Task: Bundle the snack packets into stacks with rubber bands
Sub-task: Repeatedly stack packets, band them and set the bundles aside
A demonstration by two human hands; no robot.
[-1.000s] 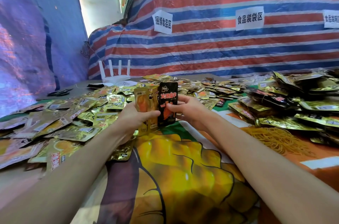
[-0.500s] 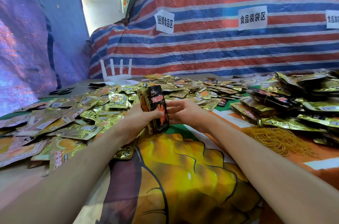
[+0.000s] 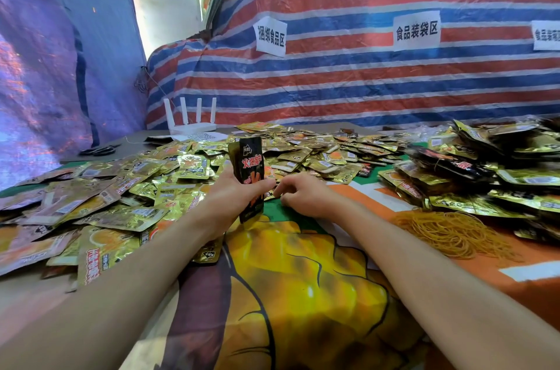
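My left hand [image 3: 230, 200] grips the packet stack [image 3: 249, 172] upright, likely to keep its edges square; my right hand [image 3: 306, 195] hovers just beside, fingers loosely curled, empty.

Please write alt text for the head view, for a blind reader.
The left hand grips an upright stack of snack packets, black one in front; the right hand is beside it, fingers loosely curled. Loose packets and rubber bands lie around.

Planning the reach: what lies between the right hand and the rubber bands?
Head view: only bare tablecloth separates the right hand from the rubber bands.
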